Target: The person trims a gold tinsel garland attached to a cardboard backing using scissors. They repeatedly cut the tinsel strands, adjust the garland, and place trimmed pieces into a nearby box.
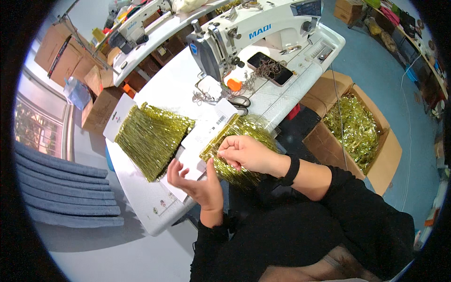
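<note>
My left hand (197, 187) is raised over the front of the white table, palm turned up and fingers apart, holding nothing that I can see. Thumb and forefinger of my right hand (246, 155) are pinched together over a gold tinsel fringe (225, 134); whether something thin sits between them, I cannot tell. That fringe lies along a white card (201, 135) bearing print and a barcode, and its strands hang over the table edge towards my lap. To the left lies a second gold tinsel fringe (155, 141) on its own white header card (119, 116).
A MAQI sewing machine (246, 38) stands behind the cards. Black-handled scissors (241, 102), an orange disc (234, 84), tangled thread (252, 79) and a smartphone (275, 70) lie by it. At right, an open cardboard box (384, 148) holds gold tinsel (352, 130).
</note>
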Tool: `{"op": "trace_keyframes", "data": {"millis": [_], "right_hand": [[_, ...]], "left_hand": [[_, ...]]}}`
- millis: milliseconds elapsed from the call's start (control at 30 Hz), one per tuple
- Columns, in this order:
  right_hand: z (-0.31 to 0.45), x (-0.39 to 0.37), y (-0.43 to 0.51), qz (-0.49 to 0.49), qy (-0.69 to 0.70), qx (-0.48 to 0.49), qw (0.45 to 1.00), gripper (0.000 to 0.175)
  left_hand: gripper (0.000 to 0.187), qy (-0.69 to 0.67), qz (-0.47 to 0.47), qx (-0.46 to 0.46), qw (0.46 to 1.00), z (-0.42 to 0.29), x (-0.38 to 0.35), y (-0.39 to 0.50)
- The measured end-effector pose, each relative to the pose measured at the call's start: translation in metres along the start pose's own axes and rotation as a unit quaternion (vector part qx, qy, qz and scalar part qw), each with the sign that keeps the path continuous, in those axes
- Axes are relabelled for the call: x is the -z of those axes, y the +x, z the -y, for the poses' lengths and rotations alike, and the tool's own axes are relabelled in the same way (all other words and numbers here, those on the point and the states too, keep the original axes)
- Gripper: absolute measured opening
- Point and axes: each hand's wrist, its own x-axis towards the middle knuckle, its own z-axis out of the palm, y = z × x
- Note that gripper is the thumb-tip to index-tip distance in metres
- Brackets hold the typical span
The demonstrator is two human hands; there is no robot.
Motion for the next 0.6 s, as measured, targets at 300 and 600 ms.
{"op": "trace_keyframes", "data": {"millis": [300, 600], "right_hand": [[0.0, -0.013, 0.011, 0.022, -0.061, 0.036, 0.997, 0.015], [0.009, -0.007, 0.009, 0.008, -0.165, 0.021, 0.986, 0.012]], "left_hand": [[0.021, 0.023, 0.119, -0.171, 0.978, 0.012, 0.0, 0.024], [0.014, -0.042, 0.126, -0.116, 0.984, 0.044, -0.006, 0.021]]}}
